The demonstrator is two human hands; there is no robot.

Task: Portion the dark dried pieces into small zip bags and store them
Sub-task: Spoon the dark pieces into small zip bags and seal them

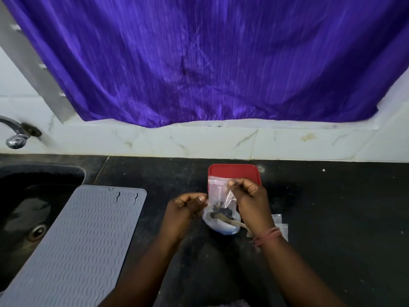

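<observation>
We see both hands pinching bag (219, 191) upright over bowl (221, 222) — left hand (188, 207) at 9 o'clock edge, right hand (247, 193) at top corner. Dark pieces (221, 210) at bag bottom — red lid (234, 172) at 12 on tabletop (332, 207).

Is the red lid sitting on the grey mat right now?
No, the red lid lies on the black counter behind the hands, well right of the grey mat.

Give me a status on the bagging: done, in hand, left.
Done: no sealed, stored bag is visible; the red-lidded container sits shut behind. In hand: the left hand and right hand hold one small zip bag by its top over the small bowl, dark pieces showing at its bottom. Left: empty bags lie on the counter, spoon rests in the bowl.
</observation>
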